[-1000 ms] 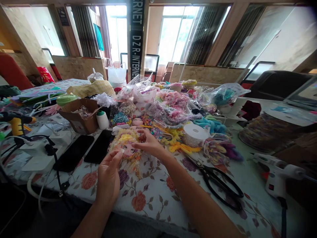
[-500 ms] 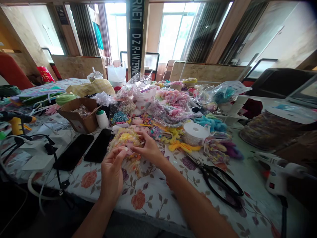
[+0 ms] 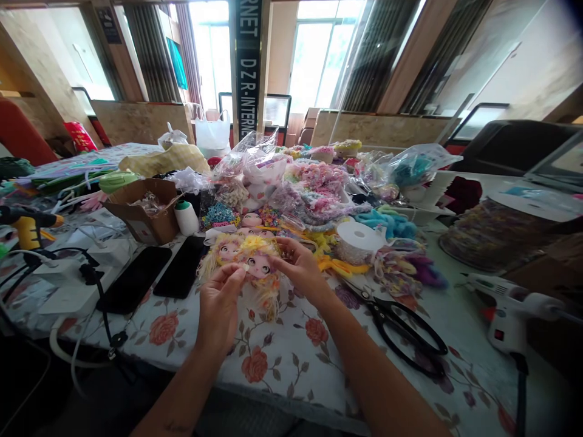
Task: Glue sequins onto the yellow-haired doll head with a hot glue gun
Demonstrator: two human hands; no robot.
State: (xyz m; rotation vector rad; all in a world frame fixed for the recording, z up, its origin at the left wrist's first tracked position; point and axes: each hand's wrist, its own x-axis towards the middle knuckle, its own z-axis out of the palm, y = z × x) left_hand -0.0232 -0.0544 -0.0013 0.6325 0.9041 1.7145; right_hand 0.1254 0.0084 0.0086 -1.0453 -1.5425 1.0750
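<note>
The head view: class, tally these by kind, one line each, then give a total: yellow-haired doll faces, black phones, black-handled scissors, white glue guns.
Yellow-haired, painted doll faces: 2
Flat, black, rectangular phones: 2
Black-handled metal scissors: 1
White plastic glue gun: 1
Total: 6

Tablecloth (image 3: pixel 296 370): white ground, coral-red roses, dusky purple blooms, grey-brown leaves. Nearer doll (image 3: pixel 259 266): pink face, bright yellow hair running to pale orange at ends. Doll behind it (image 3: pixel 228 250): pink face too, hair creamier blond. Small piece (image 3: pixel 246 267): whitish. Phones (image 3: pixel 134 279): plain black. Thread cone (image 3: pixel 186 220): white, green tip. Box (image 3: pixel 155 212): cardboard brown. Fluffy heap (image 3: pixel 314 200): candy pink, lilac, touches of blue, to my eye. Yarn beside it (image 3: pixel 387 224): turquoise. Scissors (image 3: pixel 410 337): black handles. Glue gun (image 3: pixel 505 309): white, red switch. Pillar (image 3: pixel 248 73): black, white lettering.
</note>
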